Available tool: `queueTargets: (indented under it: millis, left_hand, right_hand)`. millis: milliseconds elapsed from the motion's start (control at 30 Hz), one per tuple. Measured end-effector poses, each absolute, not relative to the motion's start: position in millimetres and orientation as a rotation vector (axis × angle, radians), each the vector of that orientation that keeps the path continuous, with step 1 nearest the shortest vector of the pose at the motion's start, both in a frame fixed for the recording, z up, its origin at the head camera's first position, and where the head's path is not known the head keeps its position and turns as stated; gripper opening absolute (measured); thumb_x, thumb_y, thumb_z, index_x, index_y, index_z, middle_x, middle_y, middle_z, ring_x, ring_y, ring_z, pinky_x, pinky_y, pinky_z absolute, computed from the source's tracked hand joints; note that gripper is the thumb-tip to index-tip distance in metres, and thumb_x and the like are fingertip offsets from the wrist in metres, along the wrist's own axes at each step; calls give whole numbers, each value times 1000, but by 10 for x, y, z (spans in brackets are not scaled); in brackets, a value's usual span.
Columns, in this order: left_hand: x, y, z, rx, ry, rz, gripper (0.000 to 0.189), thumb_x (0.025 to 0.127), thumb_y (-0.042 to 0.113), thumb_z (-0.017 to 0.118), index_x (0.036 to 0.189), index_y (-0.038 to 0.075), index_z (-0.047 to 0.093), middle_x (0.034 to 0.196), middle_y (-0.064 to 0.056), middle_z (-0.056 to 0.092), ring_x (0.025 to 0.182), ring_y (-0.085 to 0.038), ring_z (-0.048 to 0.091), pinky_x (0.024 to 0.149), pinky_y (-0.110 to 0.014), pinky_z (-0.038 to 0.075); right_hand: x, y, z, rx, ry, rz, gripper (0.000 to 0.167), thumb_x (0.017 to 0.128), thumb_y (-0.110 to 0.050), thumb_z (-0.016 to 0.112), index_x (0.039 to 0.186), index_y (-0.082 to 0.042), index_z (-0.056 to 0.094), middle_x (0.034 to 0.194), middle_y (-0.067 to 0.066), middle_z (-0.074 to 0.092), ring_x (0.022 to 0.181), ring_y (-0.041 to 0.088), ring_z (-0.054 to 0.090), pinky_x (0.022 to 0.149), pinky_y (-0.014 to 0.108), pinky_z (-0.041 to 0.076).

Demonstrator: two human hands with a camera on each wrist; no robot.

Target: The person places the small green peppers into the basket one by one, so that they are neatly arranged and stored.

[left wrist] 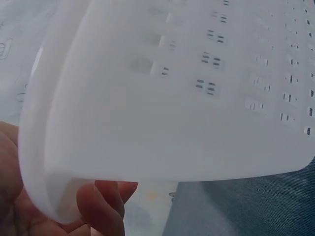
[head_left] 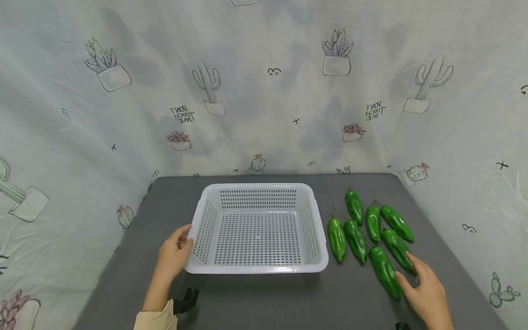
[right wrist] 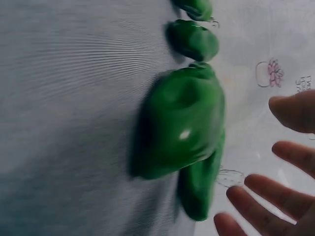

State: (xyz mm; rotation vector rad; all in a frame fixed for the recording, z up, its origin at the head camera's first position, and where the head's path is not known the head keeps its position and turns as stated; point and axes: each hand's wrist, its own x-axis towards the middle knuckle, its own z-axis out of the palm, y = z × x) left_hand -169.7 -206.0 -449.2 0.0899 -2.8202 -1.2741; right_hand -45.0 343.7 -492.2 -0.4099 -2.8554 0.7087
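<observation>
A white plastic basket (head_left: 257, 269) with slotted walls and base stands on the grey table, with nothing inside. My left hand (head_left: 172, 252) holds its left rim; in the left wrist view the fingers (left wrist: 101, 209) curl round the edge. To the right of the basket lie several green peppers (head_left: 355, 240). Over the closest pepper (head_left: 385, 274) and the one beside it (head_left: 398, 250) hovers my right hand (head_left: 428, 291), fingers spread and holding nothing. From the right wrist, a gap shows between the fingertips (right wrist: 236, 196) and the big pepper (right wrist: 184, 123).
A pale cloth (head_left: 264, 91) printed with cactus drawings hangs behind and at both sides of the grey table (head_left: 264, 302). Dark straps (head_left: 185, 300) sit at the wrists. Bare tabletop lies in front of the basket.
</observation>
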Motion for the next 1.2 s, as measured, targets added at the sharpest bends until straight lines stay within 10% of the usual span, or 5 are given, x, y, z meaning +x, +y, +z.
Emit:
queueTargets:
  millis: [400,1200]
  left_hand:
    - [-1691,-2058,-4482,128,-2797,-1404,43,95,11,51,137,5,46,116,-24,56,93,-27,60,65,-30,47]
    - [-1693,-2067,-4527,141,-2652,-1724,46,94,6,53,139,4,41,112,-23,60,89,-25,63,68,-32,49]
  right_hand:
    - [-535,3432,-5137,-251,-3006,809,64,92,-44,58,137,-1,45,129,31,47,102,44,55,66,44,51]
    - [-894,3550,-5236,-148,-3231,816,58,87,-39,64,131,-3,54,130,44,38,116,60,40,75,58,44]
